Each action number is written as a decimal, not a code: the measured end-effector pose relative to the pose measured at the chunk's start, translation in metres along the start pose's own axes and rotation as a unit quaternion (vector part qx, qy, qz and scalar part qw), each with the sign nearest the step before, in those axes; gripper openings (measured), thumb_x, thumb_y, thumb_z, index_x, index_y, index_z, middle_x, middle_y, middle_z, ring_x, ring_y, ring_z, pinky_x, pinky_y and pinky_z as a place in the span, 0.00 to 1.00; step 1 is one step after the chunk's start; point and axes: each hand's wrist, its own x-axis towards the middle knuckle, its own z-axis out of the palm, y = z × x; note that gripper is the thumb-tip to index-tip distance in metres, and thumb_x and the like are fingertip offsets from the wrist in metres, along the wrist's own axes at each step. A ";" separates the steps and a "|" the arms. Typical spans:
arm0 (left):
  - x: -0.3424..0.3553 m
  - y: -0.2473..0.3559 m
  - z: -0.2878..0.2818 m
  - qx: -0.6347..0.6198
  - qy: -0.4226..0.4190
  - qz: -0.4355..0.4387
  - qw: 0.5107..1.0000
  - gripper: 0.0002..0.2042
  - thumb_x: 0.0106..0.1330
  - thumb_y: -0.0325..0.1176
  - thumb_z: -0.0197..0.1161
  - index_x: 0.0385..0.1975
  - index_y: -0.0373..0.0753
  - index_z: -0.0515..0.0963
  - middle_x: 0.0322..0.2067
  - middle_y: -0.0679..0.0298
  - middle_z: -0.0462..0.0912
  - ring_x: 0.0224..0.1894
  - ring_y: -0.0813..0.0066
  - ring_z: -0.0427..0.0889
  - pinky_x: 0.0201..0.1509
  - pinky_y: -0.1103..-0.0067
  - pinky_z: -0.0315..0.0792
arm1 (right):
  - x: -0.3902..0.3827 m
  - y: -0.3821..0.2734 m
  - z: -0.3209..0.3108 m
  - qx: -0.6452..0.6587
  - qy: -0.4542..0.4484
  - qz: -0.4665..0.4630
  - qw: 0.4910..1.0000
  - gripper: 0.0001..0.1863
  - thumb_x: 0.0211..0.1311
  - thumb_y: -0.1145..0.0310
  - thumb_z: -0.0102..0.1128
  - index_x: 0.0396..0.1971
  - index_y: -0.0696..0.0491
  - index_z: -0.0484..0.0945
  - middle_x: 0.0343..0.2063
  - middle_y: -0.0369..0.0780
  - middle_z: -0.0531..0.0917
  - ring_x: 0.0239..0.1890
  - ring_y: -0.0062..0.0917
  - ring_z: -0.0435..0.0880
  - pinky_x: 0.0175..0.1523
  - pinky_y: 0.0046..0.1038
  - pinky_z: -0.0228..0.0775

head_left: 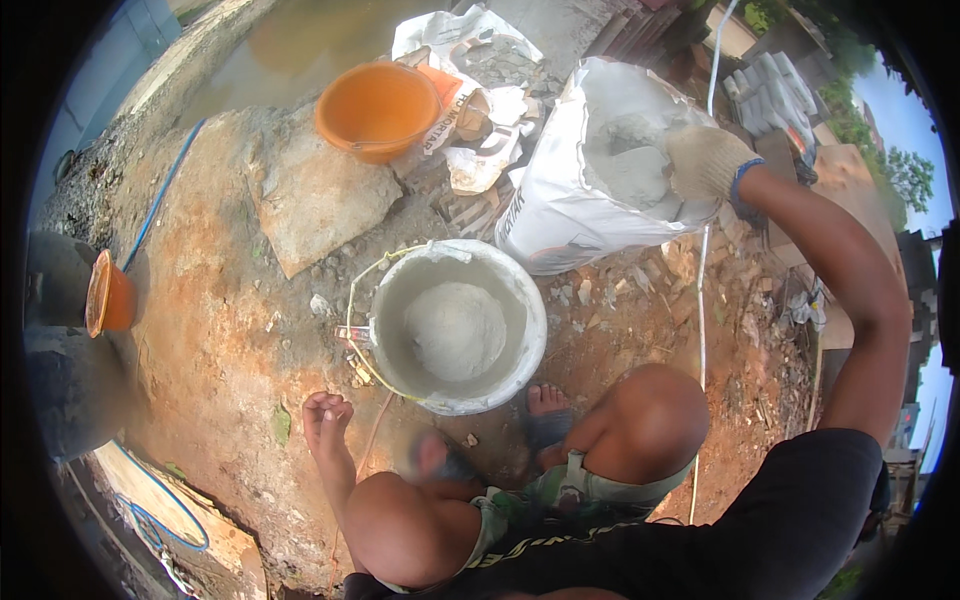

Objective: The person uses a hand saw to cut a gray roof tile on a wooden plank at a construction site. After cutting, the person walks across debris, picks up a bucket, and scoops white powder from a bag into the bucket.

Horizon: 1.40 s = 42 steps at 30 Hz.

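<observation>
My right hand (705, 165), in a knitted work glove, reaches into the open top of a tall white paper sack (565, 225) of grey powder (625, 125). Its fingers are closed round a rounded, powder-coated scoop-like tool (640, 175); its handle is hidden. Left of the sack and in front of my feet stands a white bucket (535, 335), its inside coated grey, with a heap of dry powder (455, 330) at the bottom. The bucket's yellowish handle (352, 300) hangs to its left. My bare left hand (327, 415) hovers beside my left knee, its fingers curled in with nothing visible in them.
An orange basin (378, 105) sits beyond the bucket, beside torn paper sacking (465, 60). At far left are a smaller orange bucket (112, 293) and dark drums (70, 380). A pale hose (702, 320) runs along the right. Stacked sacks (770, 95) lie at the back right.
</observation>
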 end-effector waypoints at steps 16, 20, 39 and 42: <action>0.011 0.008 0.007 -0.013 0.019 -0.009 1.000 0.15 0.71 0.33 0.59 0.55 0.40 0.70 0.45 0.64 0.75 0.48 0.73 0.76 0.59 0.70 0.72 | -0.016 -0.011 -0.029 0.270 -0.145 0.146 0.941 0.17 0.57 0.61 0.64 0.40 0.59 0.84 0.19 0.42 0.82 0.16 0.30 0.81 0.21 0.31 0.73; 0.011 0.007 0.013 -0.044 0.000 -0.005 0.999 0.15 0.71 0.33 0.59 0.55 0.40 0.70 0.45 0.64 0.75 0.48 0.72 0.76 0.60 0.70 0.71 | -0.018 -0.008 -0.026 0.420 -0.158 0.097 0.889 0.16 0.62 0.57 0.61 0.31 0.57 0.83 0.16 0.39 0.80 0.16 0.28 0.80 0.26 0.34 0.74; 0.005 0.006 0.013 -0.023 0.012 -0.010 1.000 0.15 0.73 0.32 0.60 0.56 0.39 0.70 0.45 0.65 0.75 0.47 0.75 0.75 0.60 0.74 0.70 | -0.079 0.055 -0.042 0.371 -0.115 0.003 0.922 0.21 0.72 0.54 0.59 0.29 0.59 0.84 0.17 0.38 0.81 0.17 0.20 0.79 0.22 0.25 0.71; 0.009 0.005 0.014 -0.048 0.002 0.007 0.999 0.15 0.73 0.32 0.60 0.56 0.39 0.70 0.44 0.66 0.75 0.47 0.76 0.75 0.59 0.75 0.70 | -0.089 0.065 -0.052 0.439 -0.115 0.050 0.890 0.18 0.69 0.56 0.61 0.31 0.58 0.85 0.18 0.37 0.80 0.16 0.19 0.78 0.21 0.25 0.70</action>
